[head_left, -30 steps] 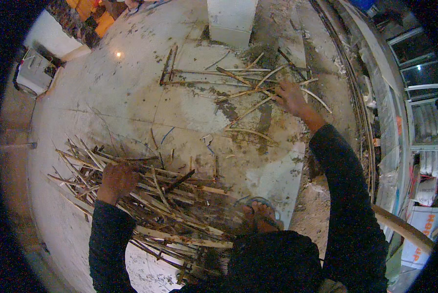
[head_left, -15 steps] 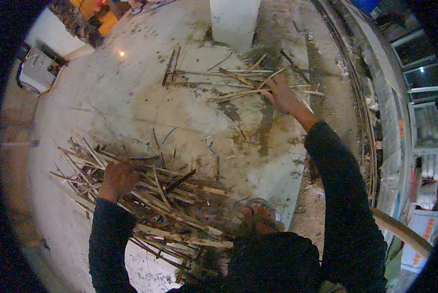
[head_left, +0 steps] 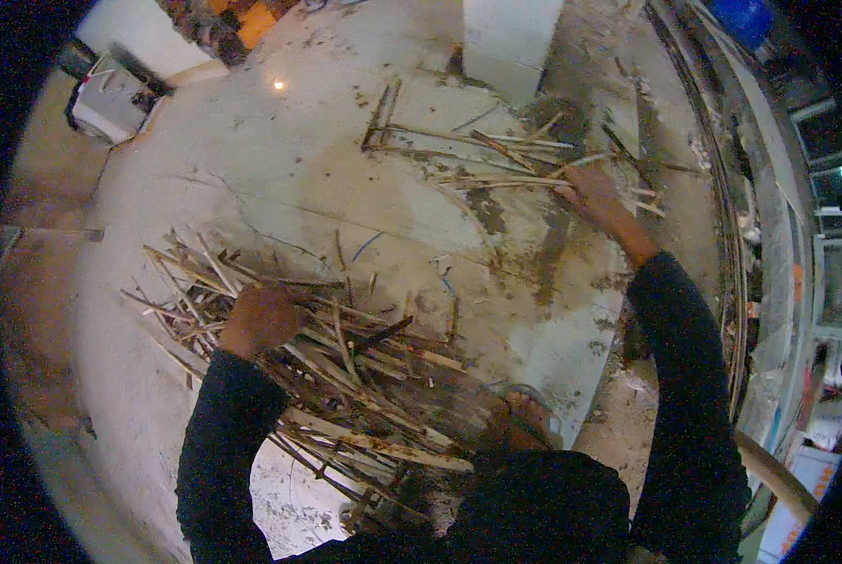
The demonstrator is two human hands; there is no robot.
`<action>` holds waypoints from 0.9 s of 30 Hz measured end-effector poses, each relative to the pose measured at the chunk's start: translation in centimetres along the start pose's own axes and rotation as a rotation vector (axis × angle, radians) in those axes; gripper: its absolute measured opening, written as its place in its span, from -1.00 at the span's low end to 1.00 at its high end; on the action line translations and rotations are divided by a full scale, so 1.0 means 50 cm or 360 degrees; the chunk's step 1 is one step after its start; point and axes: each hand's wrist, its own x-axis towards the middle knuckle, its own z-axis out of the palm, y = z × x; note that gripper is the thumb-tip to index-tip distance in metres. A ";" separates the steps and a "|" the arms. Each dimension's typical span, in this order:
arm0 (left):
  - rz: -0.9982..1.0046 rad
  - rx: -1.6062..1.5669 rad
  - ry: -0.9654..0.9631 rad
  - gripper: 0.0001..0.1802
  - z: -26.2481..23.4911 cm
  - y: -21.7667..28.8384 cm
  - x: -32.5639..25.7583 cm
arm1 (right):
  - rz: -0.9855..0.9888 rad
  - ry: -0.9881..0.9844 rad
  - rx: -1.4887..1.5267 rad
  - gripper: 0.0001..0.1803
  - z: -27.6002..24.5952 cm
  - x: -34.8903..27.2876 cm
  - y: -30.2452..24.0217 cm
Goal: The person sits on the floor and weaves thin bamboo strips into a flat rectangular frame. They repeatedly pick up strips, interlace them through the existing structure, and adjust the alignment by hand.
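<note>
A large heap of thin dry sticks lies at the near left, most of them running from upper left to lower right. On its upper left part rests my left hand, closed round sticks; its fingertips are hidden. My right arm reaches far to the right, where a looser group of sticks lies on the ground. There my right hand is closed on sticks at the group's right end, some of them crossing at its fingers. Two short dark sticks lie at that group's left end.
A pale pillar stands beyond the far sticks. Long dark rails run along the right side. My foot is beside the heap. Small stick scraps and a bit of blue string lie on the dirty concrete floor.
The whole view has shifted, so the scene sits further right. My right hand has drawn slightly nearer, and a stick at its fingers lies flatter. My left hand stays on the heap.
</note>
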 end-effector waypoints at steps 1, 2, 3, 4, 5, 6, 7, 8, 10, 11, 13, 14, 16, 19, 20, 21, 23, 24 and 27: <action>0.0021 -0.0008 0.0004 -0.66 -0.010 0.000 0.000 | 0.0022 0.0152 0.0054 -0.61 -0.010 -0.008 -0.010; 0.0042 -0.0016 0.0008 -0.67 -0.012 0.006 -0.008 | 0.0056 0.0151 0.0119 -0.61 -0.022 -0.012 -0.020; 0.0151 0.0041 -0.0170 -0.67 -0.015 -0.004 0.002 | 0.0090 0.0152 0.0185 -0.62 -0.033 -0.015 -0.032; 0.0154 0.0030 -0.0193 -0.68 -0.011 -0.009 0.006 | 0.0130 0.0007 0.0262 -0.61 -0.051 -0.017 -0.039; 0.0156 0.0019 -0.0216 -0.69 -0.004 -0.017 0.010 | 0.0100 0.0044 0.0150 -0.60 -0.067 -0.015 -0.051; 0.0053 -0.0059 -0.0074 -0.70 0.012 -0.010 0.025 | 0.0066 0.0085 0.0037 -0.59 -0.087 -0.010 -0.060; 0.0021 -0.0068 0.0012 -0.71 0.023 -0.018 0.019 | 0.0161 0.0035 0.0082 -0.63 -0.101 -0.002 -0.075; -0.0010 -0.0078 0.0097 -0.72 0.033 -0.020 0.019 | 0.0267 -0.0021 0.0119 -0.66 -0.126 -0.001 -0.081; 0.0088 0.0030 0.0145 -0.73 0.049 -0.020 0.008 | 0.0028 0.0439 0.0184 -0.63 -0.162 0.000 -0.108; 0.0092 -0.0039 0.0186 -0.73 0.055 -0.025 0.011 | 0.0053 0.0441 0.0269 -0.65 -0.180 0.008 -0.120; 0.0135 -0.0159 0.0306 -0.73 0.055 -0.025 0.012 | 0.0115 0.0455 0.0432 -0.67 -0.214 0.024 -0.144; 0.0138 -0.0185 0.0275 -0.73 0.054 -0.025 0.013 | 0.0184 0.0429 0.0421 -0.67 -0.230 0.033 -0.159; 0.0135 -0.0144 0.0192 -0.73 0.052 -0.029 0.012 | 0.0316 0.0378 0.0401 -0.65 -0.258 0.056 -0.195; 0.0021 0.0099 -0.0119 -0.75 0.071 -0.023 0.033 | 0.0354 0.0440 0.0678 -0.57 -0.293 0.088 -0.270; 0.0107 -0.0006 0.0189 -0.74 0.081 -0.030 0.027 | 0.0328 0.0457 0.0770 -0.56 -0.302 0.098 -0.301; 0.0064 0.0027 0.0108 -0.74 0.094 -0.032 0.034 | 0.0300 0.0472 0.0860 -0.55 -0.311 0.106 -0.332; -0.0019 0.0078 -0.0045 -0.74 0.120 -0.030 0.054 | 0.0399 0.0332 0.1156 -0.54 -0.333 0.121 -0.392; -0.0012 0.0086 0.0131 -0.74 0.132 -0.032 0.057 | 0.0532 0.0170 0.1355 -0.55 -0.348 0.123 -0.420; -0.0006 0.0086 0.0356 -0.73 0.149 -0.028 0.068 | 0.0636 -0.0125 0.1726 -0.58 -0.392 0.142 -0.505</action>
